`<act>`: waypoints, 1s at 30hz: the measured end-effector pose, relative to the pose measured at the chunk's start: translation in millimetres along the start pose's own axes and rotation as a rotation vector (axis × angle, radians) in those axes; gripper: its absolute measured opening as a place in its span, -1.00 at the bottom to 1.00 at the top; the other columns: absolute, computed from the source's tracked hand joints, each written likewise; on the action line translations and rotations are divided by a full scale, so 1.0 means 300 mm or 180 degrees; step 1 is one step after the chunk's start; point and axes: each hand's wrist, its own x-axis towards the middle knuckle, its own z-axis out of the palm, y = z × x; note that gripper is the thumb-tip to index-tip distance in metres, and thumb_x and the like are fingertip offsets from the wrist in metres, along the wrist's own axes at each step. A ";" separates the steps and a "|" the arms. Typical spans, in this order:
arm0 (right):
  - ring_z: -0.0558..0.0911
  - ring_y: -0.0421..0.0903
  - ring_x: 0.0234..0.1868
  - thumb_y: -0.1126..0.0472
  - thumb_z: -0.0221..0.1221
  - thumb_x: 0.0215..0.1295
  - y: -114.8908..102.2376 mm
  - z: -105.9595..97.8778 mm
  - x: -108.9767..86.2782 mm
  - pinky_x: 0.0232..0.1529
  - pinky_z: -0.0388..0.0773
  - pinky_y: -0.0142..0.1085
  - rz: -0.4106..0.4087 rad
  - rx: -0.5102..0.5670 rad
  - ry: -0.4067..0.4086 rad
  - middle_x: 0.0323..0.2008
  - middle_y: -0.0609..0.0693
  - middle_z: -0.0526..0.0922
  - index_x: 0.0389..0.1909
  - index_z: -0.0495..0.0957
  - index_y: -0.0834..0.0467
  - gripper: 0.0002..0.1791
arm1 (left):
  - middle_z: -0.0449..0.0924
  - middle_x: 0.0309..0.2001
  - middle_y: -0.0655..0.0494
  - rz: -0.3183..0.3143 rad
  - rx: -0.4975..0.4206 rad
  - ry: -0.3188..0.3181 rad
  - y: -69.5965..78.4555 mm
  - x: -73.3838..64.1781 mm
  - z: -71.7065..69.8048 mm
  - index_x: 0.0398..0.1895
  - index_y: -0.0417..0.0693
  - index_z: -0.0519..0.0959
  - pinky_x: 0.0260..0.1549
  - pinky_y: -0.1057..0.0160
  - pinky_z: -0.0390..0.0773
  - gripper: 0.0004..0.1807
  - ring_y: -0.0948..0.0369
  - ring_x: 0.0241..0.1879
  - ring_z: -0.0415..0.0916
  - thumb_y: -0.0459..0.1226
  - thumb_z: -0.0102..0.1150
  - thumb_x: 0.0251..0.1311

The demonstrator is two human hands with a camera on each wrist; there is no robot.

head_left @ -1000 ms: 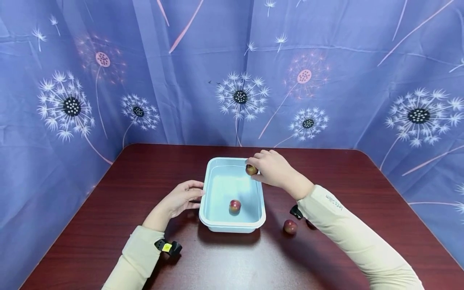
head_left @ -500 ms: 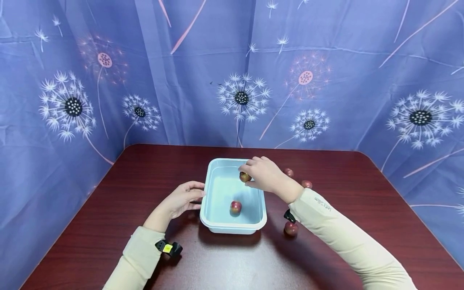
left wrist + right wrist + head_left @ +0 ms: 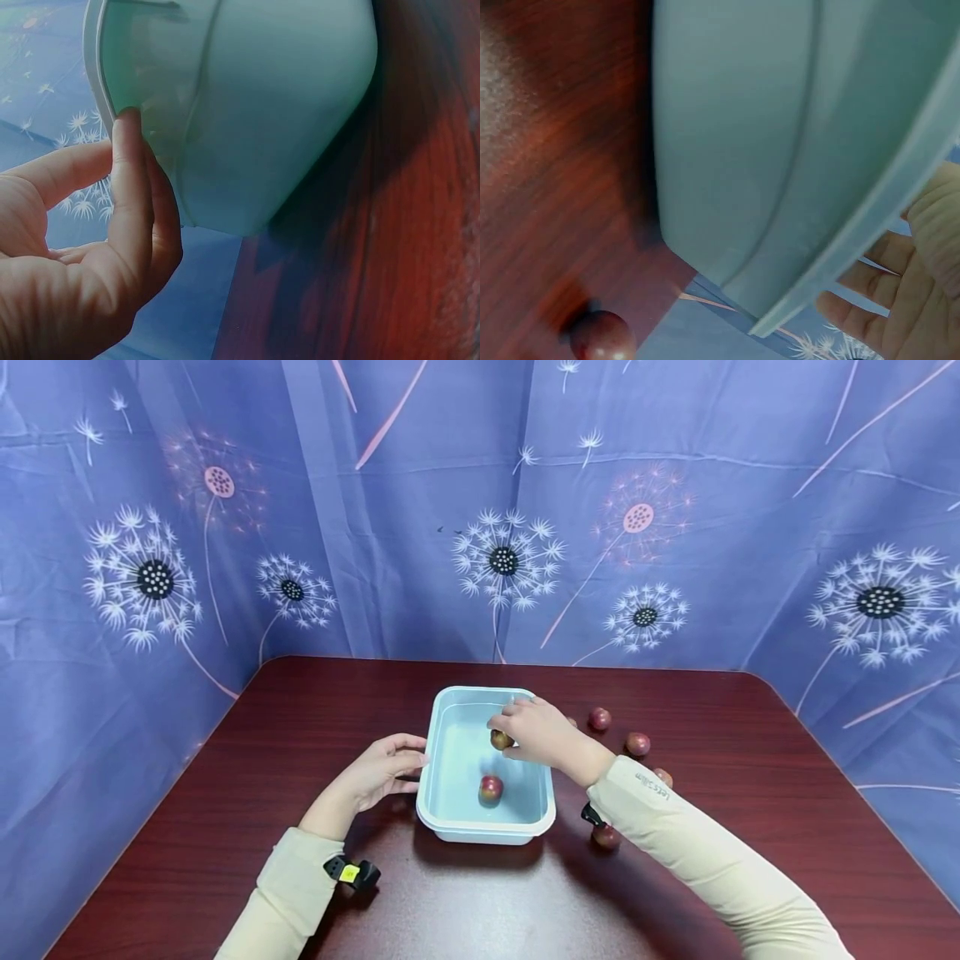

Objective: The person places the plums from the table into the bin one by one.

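Observation:
My right hand (image 3: 543, 735) grips a reddish-yellow plum (image 3: 501, 740) over the inside of the light-blue plastic tub (image 3: 487, 837). A second red plum (image 3: 491, 789) lies on the tub's floor, nearer the front. At the tub's left side, my left hand (image 3: 371, 777) touches the rim with its fingertips. The left wrist view shows those fingers (image 3: 129, 172) against the outer wall just under the rim. In the right wrist view the tub's wall (image 3: 735, 135) hides the held plum, and only part of the right hand (image 3: 907, 292) shows past the rim.
Right of the tub, several plums lie on the dark red wooden table (image 3: 322, 702): a far plum (image 3: 599, 719), another plum (image 3: 637, 744), and a plum (image 3: 606, 837) partly behind the right wrist. A blue dandelion-print curtain (image 3: 405, 527) surrounds the back and sides.
The right hand has moved left and nearer with its plum, from the tub's far right rim to over the inside. More plums show on the right. The left hand stays put.

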 end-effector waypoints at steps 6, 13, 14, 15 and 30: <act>0.57 -0.04 -0.18 0.09 0.39 -0.01 -0.004 0.025 0.007 -0.12 0.49 -0.14 0.0008 0.0090 -0.0196 -0.30 -0.03 0.61 -0.12 0.58 0.06 -0.61 | 0.54 -0.11 -0.04 0.0022 -0.0022 -0.0009 -0.002 0.000 -0.001 0.21 -0.43 0.21 -0.19 0.24 0.61 -0.50 0.26 -0.20 0.56 -0.34 0.03 0.29; 0.54 -0.06 -0.25 0.08 0.41 -0.03 -0.011 0.046 0.005 -0.18 0.48 -0.16 -0.0046 0.0119 -0.0251 -0.36 -0.05 0.60 -0.14 0.59 0.07 -0.61 | 0.56 -0.11 -0.04 0.0015 -0.0045 -0.0017 0.001 -0.002 0.000 0.20 -0.44 0.21 -0.17 0.22 0.61 -0.50 0.25 -0.19 0.56 -0.34 0.03 0.28; 0.54 -0.06 -0.26 0.08 0.41 -0.03 -0.012 0.050 0.005 -0.18 0.48 -0.17 -0.0059 0.0115 -0.0249 -0.37 -0.05 0.60 -0.15 0.59 0.07 -0.61 | 0.56 -0.12 -0.03 0.0016 -0.0045 -0.0019 0.002 -0.002 0.000 0.20 -0.44 0.21 -0.18 0.22 0.61 -0.50 0.25 -0.19 0.56 -0.34 0.03 0.28; 0.53 -0.05 -0.26 0.08 0.41 -0.03 -0.012 0.053 0.005 -0.18 0.48 -0.16 -0.0071 0.0124 -0.0253 -0.38 -0.05 0.59 -0.15 0.59 0.07 -0.61 | 0.56 -0.13 -0.01 0.0016 -0.0049 -0.0020 0.003 -0.002 0.001 0.20 -0.44 0.21 -0.18 0.22 0.61 -0.51 0.26 -0.20 0.56 -0.35 0.03 0.28; 0.53 -0.08 -0.31 0.18 0.38 -0.03 -0.032 0.070 0.016 -0.19 0.50 -0.15 -0.0366 0.0351 -0.0535 -0.41 -0.07 0.60 -0.25 0.59 0.05 -0.72 | 0.57 -0.17 0.05 0.0022 -0.0063 -0.0028 0.007 -0.004 0.003 0.19 -0.44 0.23 -0.17 0.21 0.61 -0.52 0.26 -0.20 0.57 -0.36 0.02 0.28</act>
